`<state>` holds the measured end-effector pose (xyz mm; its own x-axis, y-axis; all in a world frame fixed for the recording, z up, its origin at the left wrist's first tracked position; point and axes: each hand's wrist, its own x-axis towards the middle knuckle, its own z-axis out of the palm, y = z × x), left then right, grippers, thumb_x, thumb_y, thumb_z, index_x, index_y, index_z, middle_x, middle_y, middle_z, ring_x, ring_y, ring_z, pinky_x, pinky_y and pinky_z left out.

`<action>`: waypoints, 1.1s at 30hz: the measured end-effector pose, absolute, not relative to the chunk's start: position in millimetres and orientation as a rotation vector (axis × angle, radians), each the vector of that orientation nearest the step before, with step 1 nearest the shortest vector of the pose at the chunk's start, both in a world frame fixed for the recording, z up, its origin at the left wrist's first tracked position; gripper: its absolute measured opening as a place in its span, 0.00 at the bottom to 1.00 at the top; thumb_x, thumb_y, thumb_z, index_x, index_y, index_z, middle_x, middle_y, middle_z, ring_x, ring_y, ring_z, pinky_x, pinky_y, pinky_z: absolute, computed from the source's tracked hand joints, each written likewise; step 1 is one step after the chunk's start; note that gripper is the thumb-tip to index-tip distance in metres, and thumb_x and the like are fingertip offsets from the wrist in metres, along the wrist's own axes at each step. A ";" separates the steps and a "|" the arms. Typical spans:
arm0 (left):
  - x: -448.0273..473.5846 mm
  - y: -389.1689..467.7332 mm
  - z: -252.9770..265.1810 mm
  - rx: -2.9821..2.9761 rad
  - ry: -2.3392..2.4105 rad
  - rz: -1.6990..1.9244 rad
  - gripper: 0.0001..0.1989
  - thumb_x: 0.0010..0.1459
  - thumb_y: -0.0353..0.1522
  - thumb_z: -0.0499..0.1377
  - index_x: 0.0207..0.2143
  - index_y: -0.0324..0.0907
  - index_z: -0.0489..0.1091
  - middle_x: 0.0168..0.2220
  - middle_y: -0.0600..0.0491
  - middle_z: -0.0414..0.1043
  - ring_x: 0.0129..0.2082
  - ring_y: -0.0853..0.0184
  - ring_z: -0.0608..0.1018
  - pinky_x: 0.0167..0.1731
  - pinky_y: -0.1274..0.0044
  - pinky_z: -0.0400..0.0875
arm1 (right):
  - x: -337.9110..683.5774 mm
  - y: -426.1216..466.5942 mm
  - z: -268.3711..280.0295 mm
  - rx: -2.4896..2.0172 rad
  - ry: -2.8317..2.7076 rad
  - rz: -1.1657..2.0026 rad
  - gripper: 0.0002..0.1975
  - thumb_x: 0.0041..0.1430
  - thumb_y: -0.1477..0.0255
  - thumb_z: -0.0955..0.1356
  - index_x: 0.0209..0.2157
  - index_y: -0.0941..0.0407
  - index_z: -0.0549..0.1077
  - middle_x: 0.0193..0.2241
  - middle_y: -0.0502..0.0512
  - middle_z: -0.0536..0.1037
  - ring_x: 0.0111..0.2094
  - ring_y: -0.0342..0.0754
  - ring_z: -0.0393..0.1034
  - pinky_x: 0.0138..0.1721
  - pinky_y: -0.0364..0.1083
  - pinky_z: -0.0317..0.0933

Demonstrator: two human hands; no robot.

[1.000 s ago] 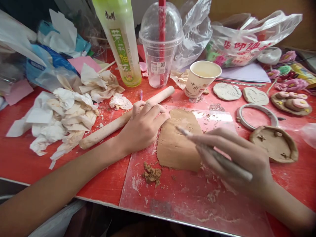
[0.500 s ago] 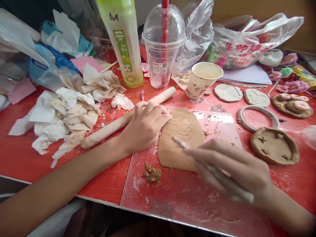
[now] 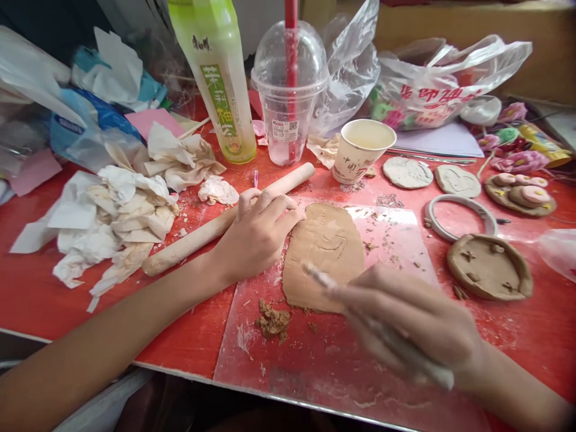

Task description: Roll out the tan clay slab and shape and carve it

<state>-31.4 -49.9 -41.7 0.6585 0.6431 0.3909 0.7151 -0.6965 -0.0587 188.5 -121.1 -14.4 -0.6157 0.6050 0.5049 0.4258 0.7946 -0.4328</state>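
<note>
A flat slab of brown clay [image 3: 324, 252] with thin lines cut into its upper part lies on a clear plastic sheet [image 3: 252, 348]. My left hand [image 3: 258, 231] rests across the wooden rolling pin [image 3: 193, 243], its bent fingers apart and its fingertips by the slab's left edge. In my right hand [image 3: 409, 312], blurred by motion, is a slim clay modelling tool [image 3: 319, 276] smeared with clay. Its tip points over the slab's left half; whether it touches the clay I cannot tell. Crumbly clay scraps [image 3: 273, 320] lie just below the slab.
Crumpled tissues [image 3: 121, 210] are heaped at the left. Behind stand a drink bottle [image 3: 220, 96], a dome-lidded plastic cup [image 3: 288, 102] and a paper cup [image 3: 360, 147]. At the right lie a tape roll [image 3: 461, 216], a rimmed clay dish [image 3: 490, 270] and small clay discs [image 3: 407, 172].
My right hand has shifted slightly left and nearer with the tool, its tip now lower on the slab. The whole view has drifted a little; my left hand stays at the rolling pin.
</note>
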 end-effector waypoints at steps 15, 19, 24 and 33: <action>-30.8 -49.7 -39.9 -2.671 -1.107 -0.507 0.13 0.58 0.25 0.48 0.45 0.40 0.65 0.44 0.48 0.67 0.44 0.60 0.66 0.43 0.66 0.54 | 188.4 -120.3 -5.0 -0.708 -2.405 0.448 0.10 0.55 0.82 0.62 0.39 0.59 0.69 0.24 0.50 0.69 0.23 0.40 0.64 0.23 0.41 0.58; -31.7 -48.9 -39.4 -2.675 -1.101 -0.506 0.14 0.58 0.25 0.47 0.44 0.40 0.66 0.43 0.47 0.67 0.45 0.59 0.66 0.43 0.65 0.54 | 192.6 -107.8 -10.4 -1.076 -2.144 0.312 0.10 0.56 0.81 0.63 0.40 0.58 0.69 0.28 0.52 0.71 0.26 0.40 0.66 0.26 0.40 0.61; -31.9 -50.1 -38.4 -2.671 -1.096 -0.496 0.14 0.57 0.24 0.47 0.44 0.39 0.65 0.43 0.47 0.68 0.44 0.59 0.66 0.41 0.66 0.54 | 190.0 -109.6 -16.8 -1.038 -2.311 0.330 0.11 0.56 0.80 0.62 0.41 0.62 0.70 0.29 0.56 0.71 0.27 0.42 0.66 0.27 0.42 0.61; -32.3 -48.5 -40.3 -2.674 -1.110 -0.520 0.13 0.58 0.25 0.47 0.44 0.40 0.65 0.43 0.49 0.67 0.44 0.60 0.66 0.42 0.66 0.53 | 189.1 -116.6 -10.3 -0.933 -2.242 0.379 0.12 0.55 0.83 0.63 0.42 0.60 0.68 0.28 0.53 0.70 0.28 0.40 0.65 0.27 0.40 0.60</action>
